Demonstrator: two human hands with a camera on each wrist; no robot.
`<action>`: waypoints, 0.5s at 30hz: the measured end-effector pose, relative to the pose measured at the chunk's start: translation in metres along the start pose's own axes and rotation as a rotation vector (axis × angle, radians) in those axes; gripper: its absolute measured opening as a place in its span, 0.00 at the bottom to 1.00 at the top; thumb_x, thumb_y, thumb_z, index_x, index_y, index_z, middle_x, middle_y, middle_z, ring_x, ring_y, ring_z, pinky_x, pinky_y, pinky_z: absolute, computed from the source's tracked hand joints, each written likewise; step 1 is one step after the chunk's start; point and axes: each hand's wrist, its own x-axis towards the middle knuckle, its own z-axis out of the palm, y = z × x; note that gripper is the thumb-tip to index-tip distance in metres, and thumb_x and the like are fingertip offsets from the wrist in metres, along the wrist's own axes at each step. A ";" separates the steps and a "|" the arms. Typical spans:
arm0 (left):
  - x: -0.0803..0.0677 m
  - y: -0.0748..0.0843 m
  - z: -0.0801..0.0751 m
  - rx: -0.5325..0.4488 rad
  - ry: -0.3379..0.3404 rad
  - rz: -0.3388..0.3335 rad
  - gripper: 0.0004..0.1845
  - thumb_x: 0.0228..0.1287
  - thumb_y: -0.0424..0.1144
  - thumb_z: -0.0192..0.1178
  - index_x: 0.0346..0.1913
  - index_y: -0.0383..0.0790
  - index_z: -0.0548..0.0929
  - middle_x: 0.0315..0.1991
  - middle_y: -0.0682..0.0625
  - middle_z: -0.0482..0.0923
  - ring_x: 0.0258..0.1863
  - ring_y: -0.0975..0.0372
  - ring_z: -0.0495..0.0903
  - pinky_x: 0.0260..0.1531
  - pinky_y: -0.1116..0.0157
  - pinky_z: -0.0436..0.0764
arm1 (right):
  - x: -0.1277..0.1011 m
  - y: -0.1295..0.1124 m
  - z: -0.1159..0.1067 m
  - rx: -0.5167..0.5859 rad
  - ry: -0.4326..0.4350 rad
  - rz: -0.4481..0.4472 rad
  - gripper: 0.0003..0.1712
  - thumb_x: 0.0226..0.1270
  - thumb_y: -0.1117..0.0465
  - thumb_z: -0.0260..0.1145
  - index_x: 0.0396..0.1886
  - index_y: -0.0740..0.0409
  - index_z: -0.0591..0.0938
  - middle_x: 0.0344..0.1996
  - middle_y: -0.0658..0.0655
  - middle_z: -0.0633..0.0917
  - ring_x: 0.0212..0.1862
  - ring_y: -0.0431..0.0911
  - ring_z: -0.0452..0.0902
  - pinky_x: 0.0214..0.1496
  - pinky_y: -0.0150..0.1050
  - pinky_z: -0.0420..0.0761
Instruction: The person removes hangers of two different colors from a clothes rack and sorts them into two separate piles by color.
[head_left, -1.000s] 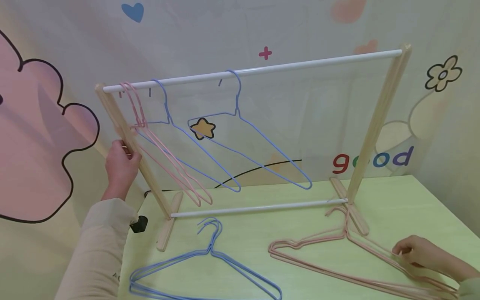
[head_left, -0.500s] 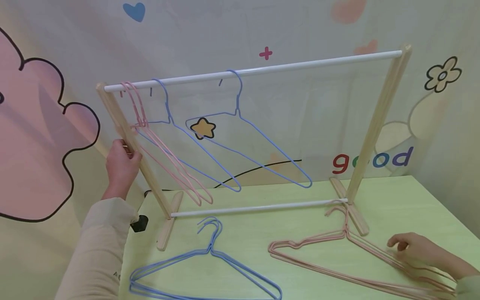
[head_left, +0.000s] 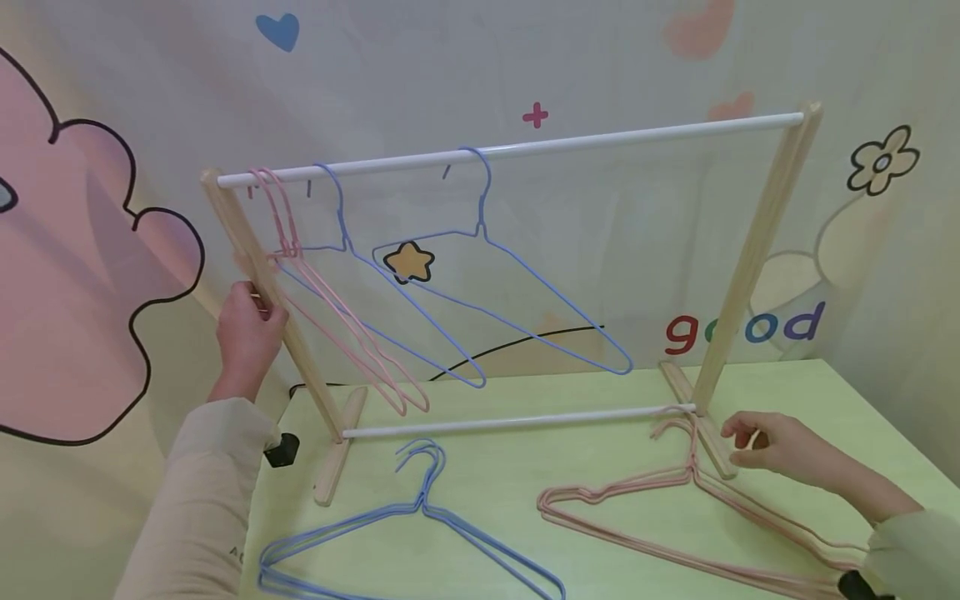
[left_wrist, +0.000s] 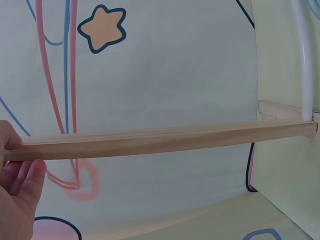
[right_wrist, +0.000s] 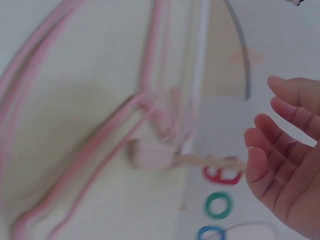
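My left hand grips the left wooden post of a clothes rack about halfway up, thumb on one side and fingers on the other. Bent loosely and holding nothing, my right hand hovers by the rack's right foot. Just left of it, several pink hangers lie stacked on the table, their hooks toward the rack. Two pink hangers hang at the left end of the white top rod. Right of them hang a blue hanger and, farther along, another blue hanger.
A pile of blue hangers lies on the light green table at front left. A white lower rod joins the rack's feet. Behind the rack hangs a printed curtain.
My right hand has lifted off the pink hangers on the table and moved up and left toward the rack's right foot. My left hand stays on the post.
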 end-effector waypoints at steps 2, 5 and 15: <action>0.000 0.000 0.000 0.001 -0.003 -0.003 0.20 0.59 0.38 0.46 0.51 0.30 0.64 0.42 0.37 0.71 0.41 0.49 0.72 0.39 0.54 0.73 | 0.009 -0.018 -0.008 -0.007 0.024 -0.010 0.14 0.53 0.64 0.63 0.40 0.63 0.74 0.26 0.51 0.73 0.25 0.32 0.66 0.23 0.30 0.70; -0.001 0.000 -0.001 0.003 -0.010 -0.012 0.20 0.59 0.39 0.46 0.52 0.30 0.64 0.42 0.37 0.71 0.41 0.49 0.72 0.39 0.54 0.73 | 0.021 -0.042 -0.019 -0.046 0.070 -0.050 0.16 0.52 0.66 0.64 0.43 0.63 0.75 0.28 0.52 0.75 0.26 0.32 0.67 0.23 0.30 0.72; 0.000 0.000 -0.002 -0.001 -0.024 -0.011 0.20 0.59 0.39 0.46 0.52 0.31 0.64 0.42 0.37 0.71 0.41 0.49 0.72 0.39 0.55 0.73 | 0.052 -0.108 -0.043 -0.015 0.129 -0.171 0.17 0.57 0.65 0.60 0.48 0.62 0.74 0.32 0.54 0.77 0.29 0.32 0.71 0.24 0.32 0.75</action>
